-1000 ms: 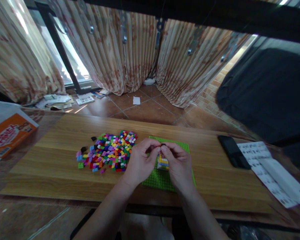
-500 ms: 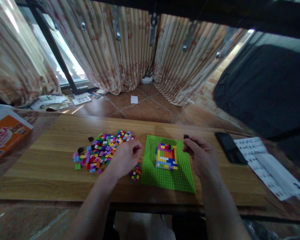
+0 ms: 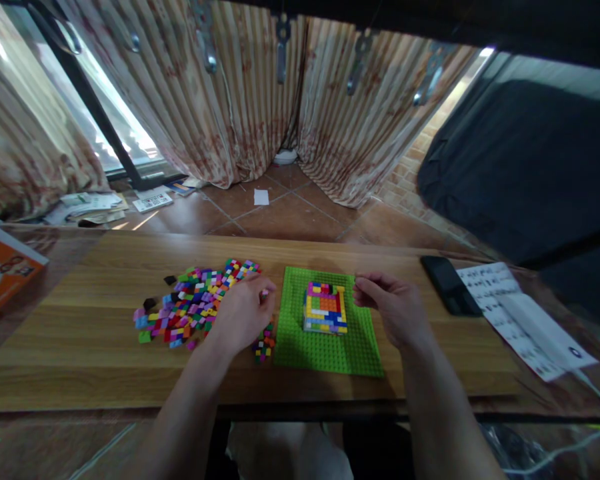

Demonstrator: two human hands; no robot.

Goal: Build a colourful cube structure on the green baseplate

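Observation:
A small multicoloured brick build (image 3: 325, 308) stands on a green baseplate (image 3: 330, 350) in the middle of the wooden table (image 3: 80, 360). My right hand (image 3: 393, 308) hovers just right of the build, thumb and fingers pinched together and pointing at it. What sits in the pinch is too small to see. My left hand (image 3: 240, 313) rests at the right edge of a pile of loose coloured bricks (image 3: 190, 307), fingers curled in a pinch on something tiny. A small cluster of bricks (image 3: 264, 345) lies by the baseplate's left edge.
A black phone (image 3: 450, 285) and printed paper sheets (image 3: 525, 320) lie at the right. An orange box (image 3: 3, 267) sits at the far left. Two black bricks (image 3: 170, 280) lie apart behind the pile. Curtains and tiled floor are beyond the table.
Both hands left the build and parted. The left went to the brick pile. The right swung out right with a small dark brick, then came back toward the build.

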